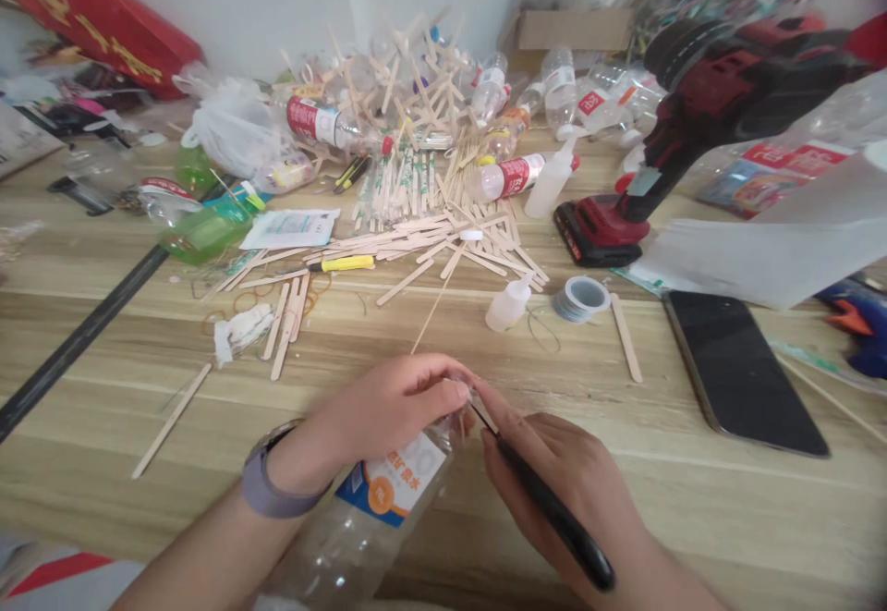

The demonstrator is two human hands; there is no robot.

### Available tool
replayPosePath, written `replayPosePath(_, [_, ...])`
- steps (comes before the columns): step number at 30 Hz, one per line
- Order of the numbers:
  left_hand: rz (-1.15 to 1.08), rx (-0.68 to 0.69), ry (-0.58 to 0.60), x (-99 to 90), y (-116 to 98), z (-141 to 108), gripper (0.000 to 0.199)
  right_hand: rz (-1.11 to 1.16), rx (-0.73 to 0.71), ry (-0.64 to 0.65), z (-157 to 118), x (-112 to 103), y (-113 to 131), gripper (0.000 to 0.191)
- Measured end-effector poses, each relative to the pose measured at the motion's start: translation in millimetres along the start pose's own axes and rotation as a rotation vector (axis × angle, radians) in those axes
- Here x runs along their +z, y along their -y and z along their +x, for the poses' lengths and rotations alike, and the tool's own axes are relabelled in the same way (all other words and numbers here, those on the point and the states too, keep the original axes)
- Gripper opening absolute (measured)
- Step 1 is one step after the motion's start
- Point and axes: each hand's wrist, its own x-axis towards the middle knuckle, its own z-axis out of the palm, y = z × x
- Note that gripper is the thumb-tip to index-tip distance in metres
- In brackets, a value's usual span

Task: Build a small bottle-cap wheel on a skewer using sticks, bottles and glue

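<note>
Clear bottle (346, 542), lower centre of frame: left hand (398, 408) gripped its top, while right hand (572, 477) clasped a black-handled tool (554, 511) that, pushed too hard, might have skidded and nicked the left.

Wood-grain table (721, 519): scattered craft sticks (408, 234), black phone (745, 371), tape roll (569, 308), upright drill (699, 98).

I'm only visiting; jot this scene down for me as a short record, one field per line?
Left hand: curled over the upper end of a clear plastic bottle
Right hand: holding a black-handled tool, pointed toward that end
Surface: wood-grain table
To the right: dark phone
Farther back: wooden sticks, red-and-black power tool
</note>
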Motion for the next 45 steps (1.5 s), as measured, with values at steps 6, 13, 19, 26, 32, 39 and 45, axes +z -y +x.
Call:
replayPosePath(6, [0.551,-0.003,-0.156,4.5,-18,-9,0.03,0.098,0.054,0.1,-3,0,-11,0.047])
replayPosePath(13, [1.245,0.257,-0.246,24.6,-26,-10,0.025,0.196,0.145,0.102,3,-15,-25,0.021])
replayPosePath(19, [1.526,0.341,-0.372,37.0,-19,-9,0.023,0.308,0.326,0.206,11,-22,-36,0.035])
replayPosePath(26, [1.469,0.413,-0.369,43.4,1,-5,0.019,0.477,0.542,0.3,21,-17,-31,0.052])
replayPosePath(32, [1.393,0.44,-0.397,43.5,8,0,0.019,0.586,0.725,0.374,20,-18,-32,0.054])
replayPosePath(39, [1.299,0.309,-0.323,42.0,-3,2,0.019,0.753,0.895,0.362,13,-21,-44,0.051])
replayPosePath(45, [1.135,0.162,-0.235,33.1,-10,6,0.021,0.874,0.908,0.378,7,-17,-49,0.039])
